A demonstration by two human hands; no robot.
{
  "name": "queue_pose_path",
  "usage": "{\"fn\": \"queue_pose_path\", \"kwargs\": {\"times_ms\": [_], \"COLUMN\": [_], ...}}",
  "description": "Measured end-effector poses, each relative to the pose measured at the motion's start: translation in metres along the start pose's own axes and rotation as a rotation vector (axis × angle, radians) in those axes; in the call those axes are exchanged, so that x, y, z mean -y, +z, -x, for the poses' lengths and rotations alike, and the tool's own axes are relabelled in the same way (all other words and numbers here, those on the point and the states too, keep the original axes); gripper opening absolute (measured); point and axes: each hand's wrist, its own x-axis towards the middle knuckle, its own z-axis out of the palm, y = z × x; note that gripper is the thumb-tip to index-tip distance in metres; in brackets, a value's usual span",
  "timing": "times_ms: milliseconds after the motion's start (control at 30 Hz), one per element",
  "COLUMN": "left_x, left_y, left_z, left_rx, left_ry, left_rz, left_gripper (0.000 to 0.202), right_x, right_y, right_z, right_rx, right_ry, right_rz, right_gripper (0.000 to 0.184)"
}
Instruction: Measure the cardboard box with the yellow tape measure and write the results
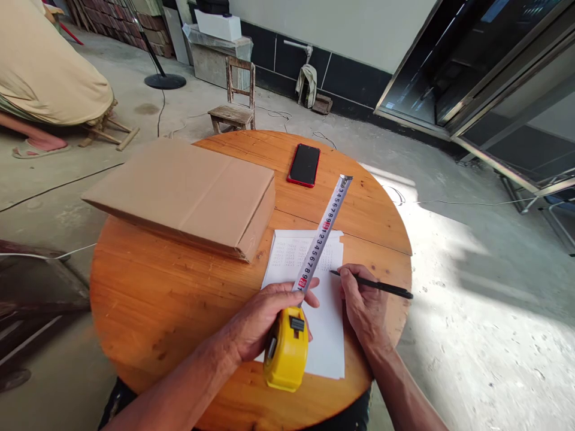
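Observation:
My left hand (265,317) grips a yellow tape measure (290,356) near the front of the round table. Its blade sticks out away from me, past the thumb, with the metal hook at the far end. In my right hand (363,299) is a black pen (390,288), its tip pointing left at the paper. White sheets of paper (326,353) lie under both hands, with rows of small writing near the top. The blade hangs over part of that writing and hides it. A closed cardboard box (188,191) lies flat to the left of the paper.
A phone in a red case (304,164) lies near the far edge of the round wooden table (148,299). Beyond stand a small wooden chair (240,96) and a black round stand base (165,81). Another person's foot (42,140) shows at far left. Cables cross the floor.

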Motion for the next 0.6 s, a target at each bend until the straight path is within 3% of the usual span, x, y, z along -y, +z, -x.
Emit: {"fn": "queue_pose_path", "kwargs": {"times_ms": [400,600], "left_x": [-0.0018,-0.0010], "left_y": [0.0009,0.0003], "left_z": [0.0012,0.0004], "left_rx": [0.011,0.020], "left_ry": [0.015,0.030], "left_rz": [-0.004,-0.008], "left_gripper": [0.020,0.021], "right_x": [0.0055,0.0068], "right_y": [-0.0033,-0.0039], "right_z": [0.0006,-0.0002], "right_rx": [-0.058,-0.068], "right_ry": [0.019,0.027], "right_rz": [-0.140,-0.086], "right_gripper": [0.023,0.025]}}
